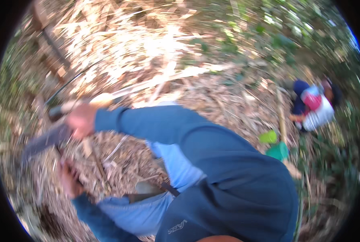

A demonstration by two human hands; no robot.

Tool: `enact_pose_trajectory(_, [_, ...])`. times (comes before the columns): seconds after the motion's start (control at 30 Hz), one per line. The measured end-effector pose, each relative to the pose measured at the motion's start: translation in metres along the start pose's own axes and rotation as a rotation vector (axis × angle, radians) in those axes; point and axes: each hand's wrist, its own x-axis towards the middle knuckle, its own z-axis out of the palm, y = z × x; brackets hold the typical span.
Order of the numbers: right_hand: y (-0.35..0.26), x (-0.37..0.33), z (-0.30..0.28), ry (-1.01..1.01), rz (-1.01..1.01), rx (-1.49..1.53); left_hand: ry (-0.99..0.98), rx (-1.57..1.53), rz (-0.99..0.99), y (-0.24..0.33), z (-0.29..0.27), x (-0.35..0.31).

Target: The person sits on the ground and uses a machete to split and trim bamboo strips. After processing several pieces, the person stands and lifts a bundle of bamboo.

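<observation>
My right hand (pixel 82 121) is closed at the base of a broad dark machete (pixel 47 141), its blade angled down to the left. The blade is smeared by motion, and the hand hides the grip. Below the blade, my left hand (pixel 70 179) has its fingers curled. A thin dark piece shows just above those fingers, too blurred to name. Beside the two hands, a narrow wooden stick (pixel 94 159) slants over the dry leaves.
A long pale pole (pixel 160 82) lies beyond my right forearm. Another person (pixel 313 105) crouches at the far right. Near them are a lime-green container (pixel 268 136), a darker green one (pixel 277 151) and an upright-looking pole (pixel 281 115). Dry leaf litter (pixel 212 101) covers the ground.
</observation>
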Motion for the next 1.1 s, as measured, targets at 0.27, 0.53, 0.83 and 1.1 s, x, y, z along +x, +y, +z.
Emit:
enact_pose_trajectory(0.27, [-0.034, -0.031, 0.012, -0.043, 0.016, -0.207, -0.059, -0.043, 0.154, 0.007, 0.015, -0.007])
enact_pose_trajectory(0.53, [-0.006, -0.013, -0.001, -0.001, 0.213, -0.227, 0.001, 0.066, 0.128, 0.008, 0.037, -0.015])
enact_pose_trajectory(0.83, [-0.012, -0.012, -0.012, 0.026, 0.099, -0.168, -0.148, 0.044, 0.164, 0.022, 0.046, -0.023])
enact_pose_trajectory(1.1, [-0.019, -0.016, -0.013, -0.023, 0.119, -0.192, -0.1, 0.175, 0.261, 0.013, 0.051, -0.025])
